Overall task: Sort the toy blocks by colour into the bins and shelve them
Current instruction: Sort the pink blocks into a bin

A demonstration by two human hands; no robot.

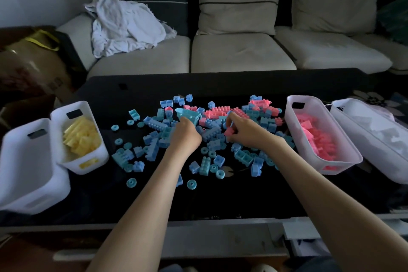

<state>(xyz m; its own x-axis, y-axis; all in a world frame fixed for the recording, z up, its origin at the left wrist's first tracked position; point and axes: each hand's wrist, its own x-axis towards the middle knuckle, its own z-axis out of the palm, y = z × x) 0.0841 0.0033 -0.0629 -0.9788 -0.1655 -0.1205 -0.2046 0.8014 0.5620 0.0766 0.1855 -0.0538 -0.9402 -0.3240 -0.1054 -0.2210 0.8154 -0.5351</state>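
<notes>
**Two hands low and close together**

The left forearm (152,185) and the right forearm (313,174), both bare, come up from the bottom edge and angle in towards each other. The left hand (186,132) shows its back to the camera. Its fingers point down and away, hidden behind the knuckles, so it cannot be told whether they grip anything. The right hand (248,131) sits just beside it, not touching, with the wrist nearly straight. Its thumb and fingers are curled inward towards the left hand and pinch a pink block (229,132) at their tips, with the forefinger arched above.
</notes>
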